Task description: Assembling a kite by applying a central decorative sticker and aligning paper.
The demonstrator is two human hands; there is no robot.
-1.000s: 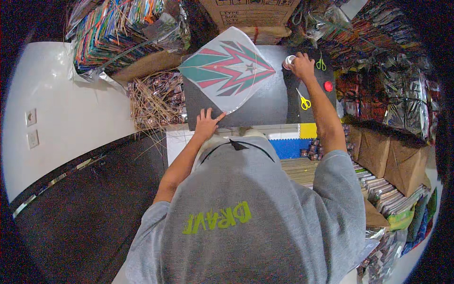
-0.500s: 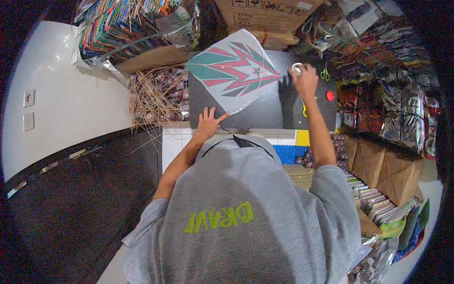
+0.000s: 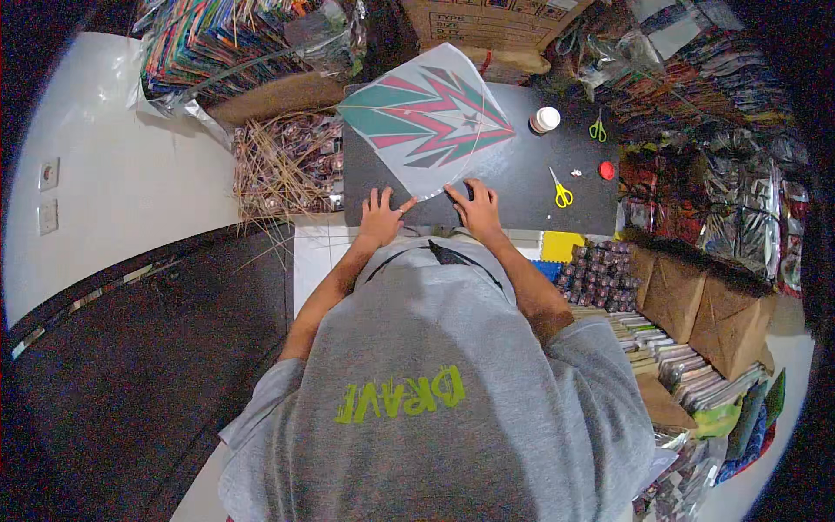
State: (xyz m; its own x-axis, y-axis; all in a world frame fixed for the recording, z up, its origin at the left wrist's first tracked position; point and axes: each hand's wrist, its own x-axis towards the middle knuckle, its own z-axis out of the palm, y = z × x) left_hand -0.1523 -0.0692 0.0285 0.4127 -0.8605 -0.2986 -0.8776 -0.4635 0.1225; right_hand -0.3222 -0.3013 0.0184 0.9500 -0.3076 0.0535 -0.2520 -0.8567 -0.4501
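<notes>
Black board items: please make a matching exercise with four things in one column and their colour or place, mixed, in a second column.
Things:
1. kite
2. scissors
3. bottle
4. lid

Descriptions:
A. red, right part of the board
B. yellow handles
C. white, past the kite's right corner
D. under both hands' fingertips at its near edge

Pairs: 1-D, 2-B, 3-C, 4-A
</notes>
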